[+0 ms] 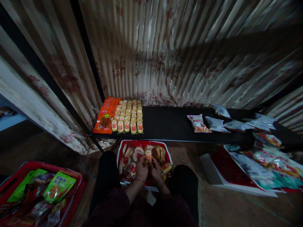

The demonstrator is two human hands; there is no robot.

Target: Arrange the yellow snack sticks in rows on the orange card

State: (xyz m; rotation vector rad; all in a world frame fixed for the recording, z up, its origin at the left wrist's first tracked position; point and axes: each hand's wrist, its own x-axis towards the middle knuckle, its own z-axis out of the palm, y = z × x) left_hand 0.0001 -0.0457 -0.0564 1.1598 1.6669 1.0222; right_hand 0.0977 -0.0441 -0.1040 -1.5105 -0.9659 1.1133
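Observation:
A small yellow snack pack (148, 155) with a red and white label is held upright between my left hand (141, 169) and my right hand (156, 171), the fingers of both closed on its sides. Both hands are over a red basket (168, 155) with a white rim, which holds several wrapped round cakes (138, 154). Behind it, on the black shelf (165, 123), rows of similar yellow packs (127, 125) stand beside orange snack bags (105, 117).
Several white and red snack bags (199, 123) lie on the shelf's right part. A white box (213, 171) with more bags stands on the floor at right. At lower left is a red basket (79, 186) holding green bags (59, 186). A striped curtain (151, 47) hangs behind.

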